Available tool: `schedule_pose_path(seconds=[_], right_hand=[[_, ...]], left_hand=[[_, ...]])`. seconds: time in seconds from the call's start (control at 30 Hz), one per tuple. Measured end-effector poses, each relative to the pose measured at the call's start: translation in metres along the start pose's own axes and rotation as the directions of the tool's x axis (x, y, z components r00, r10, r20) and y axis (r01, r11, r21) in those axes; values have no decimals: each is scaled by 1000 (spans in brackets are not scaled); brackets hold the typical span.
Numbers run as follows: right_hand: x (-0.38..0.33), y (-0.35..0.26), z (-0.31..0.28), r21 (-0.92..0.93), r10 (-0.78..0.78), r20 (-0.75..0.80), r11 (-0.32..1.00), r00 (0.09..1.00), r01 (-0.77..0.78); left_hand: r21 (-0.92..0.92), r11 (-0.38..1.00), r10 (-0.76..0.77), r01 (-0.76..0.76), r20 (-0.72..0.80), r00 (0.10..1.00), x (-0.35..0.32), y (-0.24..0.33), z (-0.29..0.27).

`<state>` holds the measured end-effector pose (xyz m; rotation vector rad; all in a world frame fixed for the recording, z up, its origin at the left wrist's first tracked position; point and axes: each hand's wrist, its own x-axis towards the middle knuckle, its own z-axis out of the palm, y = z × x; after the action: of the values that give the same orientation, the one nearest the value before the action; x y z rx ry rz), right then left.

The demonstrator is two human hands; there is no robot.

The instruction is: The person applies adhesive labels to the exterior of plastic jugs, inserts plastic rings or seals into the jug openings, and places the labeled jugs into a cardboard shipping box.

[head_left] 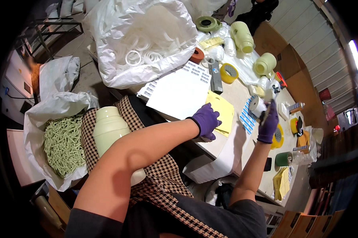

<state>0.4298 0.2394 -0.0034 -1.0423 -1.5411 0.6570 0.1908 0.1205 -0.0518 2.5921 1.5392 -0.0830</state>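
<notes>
While the left hand (207,120), gloved in purple, is poised at the left edge of some yellow sheets (225,113), fingers part-bent, thumb apart, nothing seen in its grasp, the right hand (268,123), likewise gloved, is upright just beside a white roll (258,106); its fingers overlap one another in view, so whether it grips the roll cannot be told. Yellow sheets: flat on the surface (239,90), between the two hands. White roll: near a blue-and-white label sheet (248,119). Also on the surface: white sheets (179,93), left of the yellow; one long grey box (215,77); one yellow tape roll (229,73), right of the box; one green roll (283,159), to the right; two pale green containers (242,37), toward the far side. Large white sack (111,65), open, holding translucent rings (147,51). On the lap: one pale green vessel (109,127), partly covered by the left forearm. Left of the lap: a second white sack (32,131), filled with thin green pieces (64,146).
</notes>
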Motion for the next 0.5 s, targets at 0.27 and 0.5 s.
schedule_pose_path(seconds=[0.27,0.5], right_hand=[[-139,-67,50,-117,-372,95,917,923,381],[-259,-111,125,267,-558,495,827,666,494]], left_hand=[[-62,992,-125,114,-698,705,-157,-70,-57],[-763,453,-878,462,-291,380,-329,-67,9]])
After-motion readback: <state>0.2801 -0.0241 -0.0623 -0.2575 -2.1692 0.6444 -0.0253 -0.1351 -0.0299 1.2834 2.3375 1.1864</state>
